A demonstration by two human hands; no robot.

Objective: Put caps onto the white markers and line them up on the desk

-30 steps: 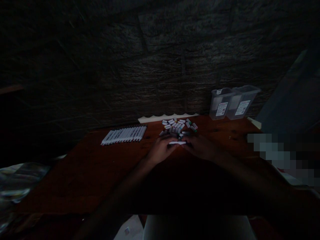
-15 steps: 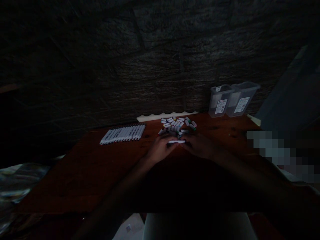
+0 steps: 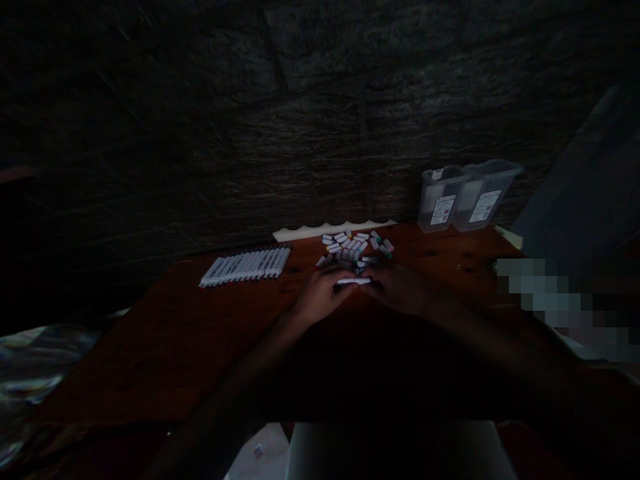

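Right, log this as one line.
left hand, right hand: on one white marker | short pieces: beyond hands | marker row: left | plastic tubs: back right

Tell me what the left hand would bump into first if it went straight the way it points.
Past the white marker it holds, the left hand would probably meet the loose short white pieces first, though depth is unclear in this dim view.

I log: reddish-brown flat wooden table (image 3: 165,340), smooth, knots showing; dark blocky wall (image 3: 320,140), rough and matt; two translucent tapered plastic bins (image 3: 433,190), smooth; slim white cylindrical marker (image 3: 354,281), smooth, plastic by my reading.
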